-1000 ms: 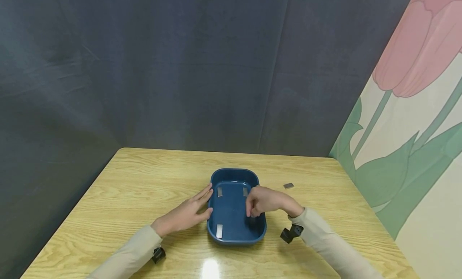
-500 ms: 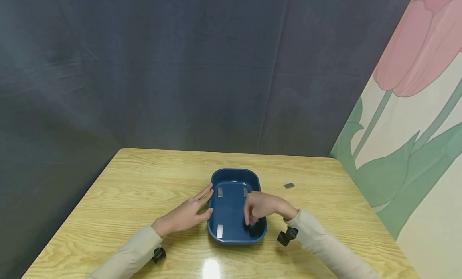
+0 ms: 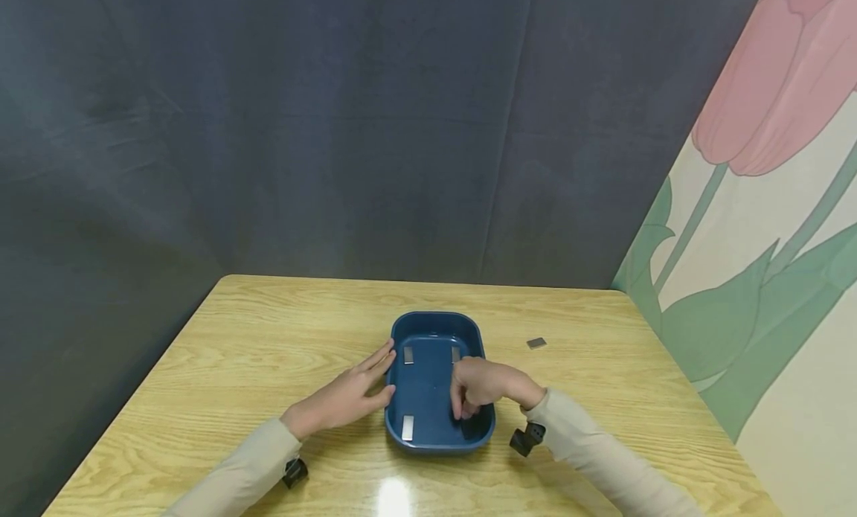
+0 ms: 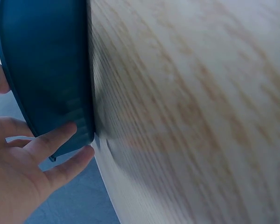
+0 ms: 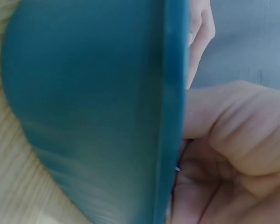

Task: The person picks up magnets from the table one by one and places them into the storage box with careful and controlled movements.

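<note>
A dark blue rectangular tub (image 3: pixel 435 447) with rounded corners stands on the table. Against its left side rests my left hand (image 3: pixel 344 399), fingers spread; in the left wrist view the left hand's fingertips (image 4: pixel 67 130) lie on the outer wall. My right hand (image 3: pixel 478 387) reaches over the right rim, its bent fingers pointing down inside the near right part. A tiny glint shows by those fingers in the right wrist view; I cannot tell what they hold. On the tub floor lie flat silvery plates: far left (image 3: pixel 408 355), far right (image 3: pixel 455 354) and near left (image 3: pixel 407 428).
One more flat grey plate (image 3: pixel 536 343) lies on the wood-grain table (image 3: pixel 281 316), right of the tub. A dark curtain (image 3: pixel 368 130) hangs behind the table, and a tulip-painted wall (image 3: pixel 770 167) rises on the right.
My right hand has moved toward me and slightly left inside the tub, its fingers going lower toward the near right corner. The left hand and the plates in the tub stay as they were.
</note>
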The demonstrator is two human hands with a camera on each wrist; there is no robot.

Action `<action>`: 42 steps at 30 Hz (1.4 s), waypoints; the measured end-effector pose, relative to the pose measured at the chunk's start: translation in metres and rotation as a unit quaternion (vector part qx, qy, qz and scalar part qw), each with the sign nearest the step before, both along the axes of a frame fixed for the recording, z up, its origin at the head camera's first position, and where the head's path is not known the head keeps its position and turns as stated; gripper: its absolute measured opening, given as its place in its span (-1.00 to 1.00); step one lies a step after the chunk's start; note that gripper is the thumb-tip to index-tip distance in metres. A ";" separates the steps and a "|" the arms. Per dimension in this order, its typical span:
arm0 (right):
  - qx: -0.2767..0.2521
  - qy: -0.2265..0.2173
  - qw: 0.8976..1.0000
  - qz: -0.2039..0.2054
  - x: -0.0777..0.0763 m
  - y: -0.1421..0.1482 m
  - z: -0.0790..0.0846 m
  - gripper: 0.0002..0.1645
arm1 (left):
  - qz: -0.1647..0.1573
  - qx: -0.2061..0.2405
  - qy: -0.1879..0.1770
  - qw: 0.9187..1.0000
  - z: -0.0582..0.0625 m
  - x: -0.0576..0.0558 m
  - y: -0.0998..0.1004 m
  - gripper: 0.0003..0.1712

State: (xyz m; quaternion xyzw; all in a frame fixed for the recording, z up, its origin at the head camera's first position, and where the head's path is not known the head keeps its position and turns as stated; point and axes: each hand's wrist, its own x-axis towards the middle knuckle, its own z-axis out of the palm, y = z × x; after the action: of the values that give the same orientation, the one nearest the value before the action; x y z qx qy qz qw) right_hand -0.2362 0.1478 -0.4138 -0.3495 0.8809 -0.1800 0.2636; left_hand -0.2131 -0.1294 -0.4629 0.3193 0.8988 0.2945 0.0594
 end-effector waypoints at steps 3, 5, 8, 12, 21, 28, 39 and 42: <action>0.017 0.016 1.000 0.001 0.000 -0.002 -0.001 -0.63 | 0.000 0.002 -0.001 1.000 0.000 0.000 0.000 -0.23; 0.026 0.025 0.999 -0.001 0.001 -0.003 -0.001 -0.62 | 0.001 0.003 0.000 1.000 0.000 0.000 0.000 -0.23; 0.036 0.033 0.999 -0.005 0.002 -0.004 0.000 -0.58 | 0.001 0.002 0.000 1.000 0.000 0.000 0.000 -0.23; 0.048 0.041 0.998 -0.003 0.002 -0.005 0.001 -0.56 | 0.003 0.001 0.000 1.000 0.000 0.000 0.000 -0.23; 0.078 0.053 0.995 -0.015 0.001 -0.007 0.001 -0.59 | 0.004 0.003 -0.004 1.000 0.000 -0.001 0.000 -0.23; 0.071 0.052 0.996 -0.020 0.001 -0.006 -0.002 -0.63 | 0.000 -0.002 0.010 1.000 0.000 0.000 0.000 -0.23; 0.045 0.020 0.999 -0.023 0.000 -0.005 0.000 -0.68 | 0.000 0.001 0.009 1.000 0.000 0.000 0.000 -0.24; 0.027 -0.004 0.999 -0.026 0.000 -0.004 0.002 -0.66 | -0.001 -0.001 0.009 1.000 0.000 -0.001 0.000 -0.23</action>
State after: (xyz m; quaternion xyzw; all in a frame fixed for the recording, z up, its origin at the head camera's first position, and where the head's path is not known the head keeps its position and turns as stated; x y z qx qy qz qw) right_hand -0.2366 0.1443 -0.4116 -0.3187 0.8930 -0.1644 0.2719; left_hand -0.2141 -0.1293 -0.4626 0.3233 0.8990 0.2910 0.0516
